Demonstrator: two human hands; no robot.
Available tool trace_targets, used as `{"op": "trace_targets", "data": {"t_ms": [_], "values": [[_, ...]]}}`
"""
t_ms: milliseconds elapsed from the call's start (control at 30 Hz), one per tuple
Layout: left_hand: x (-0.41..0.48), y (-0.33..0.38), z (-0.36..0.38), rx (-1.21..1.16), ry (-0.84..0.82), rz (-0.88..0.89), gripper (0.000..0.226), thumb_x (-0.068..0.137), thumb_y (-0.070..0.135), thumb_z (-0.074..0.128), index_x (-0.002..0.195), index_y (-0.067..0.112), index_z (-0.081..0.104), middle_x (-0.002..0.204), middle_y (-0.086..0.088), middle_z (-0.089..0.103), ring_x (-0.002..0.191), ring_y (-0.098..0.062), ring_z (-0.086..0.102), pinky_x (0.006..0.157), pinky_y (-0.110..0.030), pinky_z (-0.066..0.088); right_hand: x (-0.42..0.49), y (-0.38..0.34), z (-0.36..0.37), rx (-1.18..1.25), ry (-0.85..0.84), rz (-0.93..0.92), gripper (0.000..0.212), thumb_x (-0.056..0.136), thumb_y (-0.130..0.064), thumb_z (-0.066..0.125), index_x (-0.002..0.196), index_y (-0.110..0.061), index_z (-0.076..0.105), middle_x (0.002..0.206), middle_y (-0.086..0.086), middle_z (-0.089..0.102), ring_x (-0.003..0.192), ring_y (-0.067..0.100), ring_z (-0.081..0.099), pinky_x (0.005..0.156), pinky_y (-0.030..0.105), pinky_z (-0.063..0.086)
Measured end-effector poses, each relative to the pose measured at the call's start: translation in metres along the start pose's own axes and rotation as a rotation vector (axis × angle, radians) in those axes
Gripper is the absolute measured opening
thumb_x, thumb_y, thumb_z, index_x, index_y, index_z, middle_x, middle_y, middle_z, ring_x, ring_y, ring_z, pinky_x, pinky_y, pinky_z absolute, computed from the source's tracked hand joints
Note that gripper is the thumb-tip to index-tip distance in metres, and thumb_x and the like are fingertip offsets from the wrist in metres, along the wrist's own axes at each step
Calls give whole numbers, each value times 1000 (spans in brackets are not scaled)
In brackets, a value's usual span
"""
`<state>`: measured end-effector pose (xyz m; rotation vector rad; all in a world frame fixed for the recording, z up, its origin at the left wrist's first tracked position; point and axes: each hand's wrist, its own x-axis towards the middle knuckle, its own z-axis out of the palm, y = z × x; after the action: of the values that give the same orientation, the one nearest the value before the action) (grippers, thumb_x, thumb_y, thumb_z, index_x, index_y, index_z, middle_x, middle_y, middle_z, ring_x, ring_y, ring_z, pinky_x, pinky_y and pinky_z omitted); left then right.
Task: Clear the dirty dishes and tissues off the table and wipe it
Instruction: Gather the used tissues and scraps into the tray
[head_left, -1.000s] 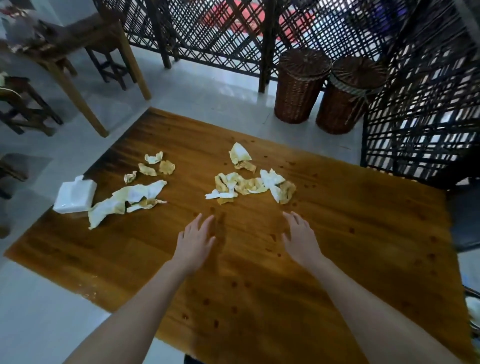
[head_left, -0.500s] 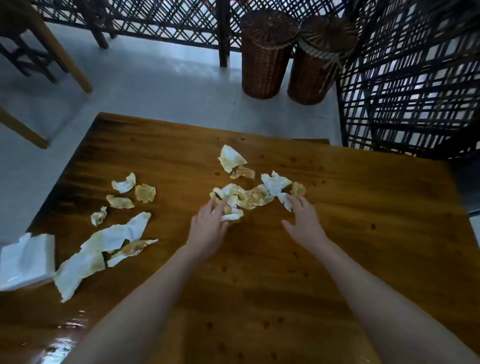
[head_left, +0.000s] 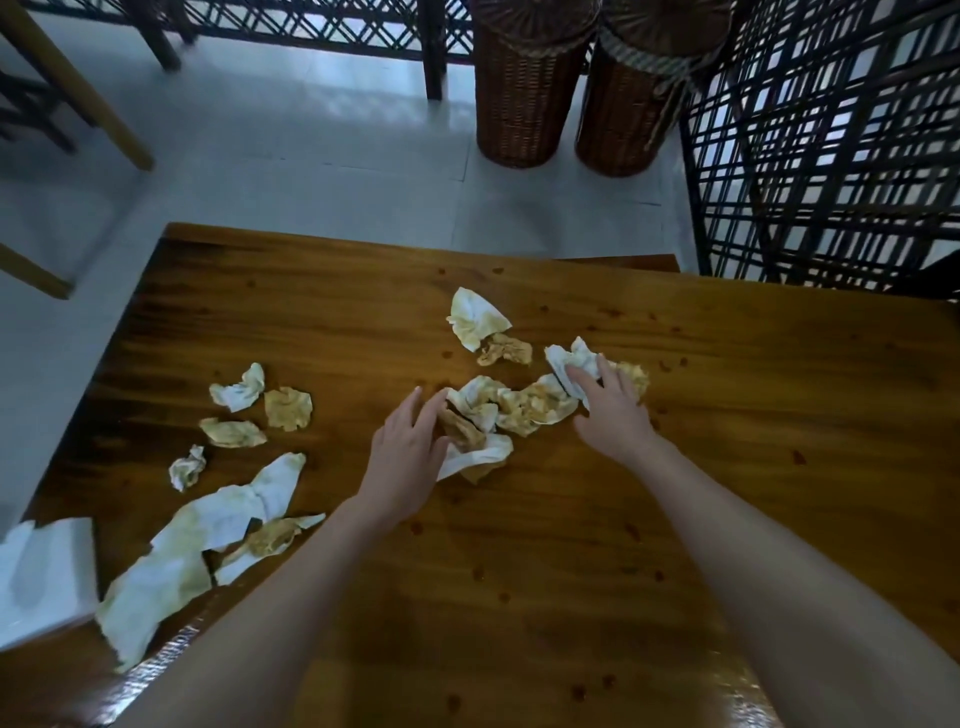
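A heap of stained, crumpled tissues (head_left: 519, 405) lies in the middle of the wooden table (head_left: 519, 571). My left hand (head_left: 408, 447) rests against the heap's left side, fingers loosely spread and touching a brown wad. My right hand (head_left: 613, 410) lies on the heap's right side, its straight fingers pressing on a white tissue (head_left: 571, 358). One more soiled tissue (head_left: 475, 317) sits just beyond the heap. A second scatter of dirty tissues (head_left: 234, 467) covers the table's left part.
A white tissue pack (head_left: 44, 577) sits at the table's left edge. Two wicker baskets (head_left: 524, 83) stand on the floor beyond the table, beside a dark lattice screen (head_left: 831, 140). Wooden chair legs (head_left: 78, 88) show at upper left.
Both hands have reached forward from bare table onto the middle heap of tissues, one on each side. The view has tilted down and closer.
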<state>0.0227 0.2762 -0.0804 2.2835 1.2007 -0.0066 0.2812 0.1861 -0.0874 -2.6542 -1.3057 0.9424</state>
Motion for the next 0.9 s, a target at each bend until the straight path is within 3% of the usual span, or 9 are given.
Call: {"op": "trace_targets", "data": {"t_ms": [133,233,333,467,567,733,900], "values": [[3,-1,3,-15,-8,-9,55,101,32,42,152,31,20,159,-6,18,146,-27,18,113,-46,27,-3,-7,2,-19,168,-37,52,87,-1,48,131,-30,44,143,2,32,131,28,26,93,47,44],[3,5,2,-16,-7,-2,55,102,31,41,153,28,20,159,-7,18,146,-27,18,114,-45,26,-9,-8,7,-11,229,-74,42,86,7,47,117,-21,54,122,2,44,114,24,40,80,35,48],[2,11,0,-14,-5,20,54,102,30,42,152,25,22,159,-9,18,145,-27,19,113,-45,26,-18,-5,10,29,256,-82,32,88,7,47,108,-15,59,109,2,47,103,21,45,78,31,46],[1,22,0,-48,-63,19,60,100,38,44,152,25,20,160,-7,13,146,-27,14,115,-45,23,-31,-2,5,139,320,-50,24,92,0,47,110,-10,60,105,2,47,101,20,48,78,30,46],[3,31,4,-15,-120,29,66,97,44,49,152,30,16,161,-6,10,148,-26,10,116,-47,20,-41,2,-6,198,391,-3,24,94,-4,47,113,-11,60,110,2,49,101,17,50,76,27,47],[14,50,13,47,-188,40,73,91,59,49,151,40,12,162,0,0,149,-26,1,114,-62,12,-58,19,-22,247,469,-2,24,93,-3,50,114,-12,60,117,5,50,104,18,52,78,29,50],[28,71,27,93,-232,67,77,84,73,44,147,52,5,161,0,-6,148,-31,-4,107,-70,12,-75,43,-19,259,470,61,26,93,-5,52,116,-15,60,123,5,50,101,14,54,74,22,48]]}}
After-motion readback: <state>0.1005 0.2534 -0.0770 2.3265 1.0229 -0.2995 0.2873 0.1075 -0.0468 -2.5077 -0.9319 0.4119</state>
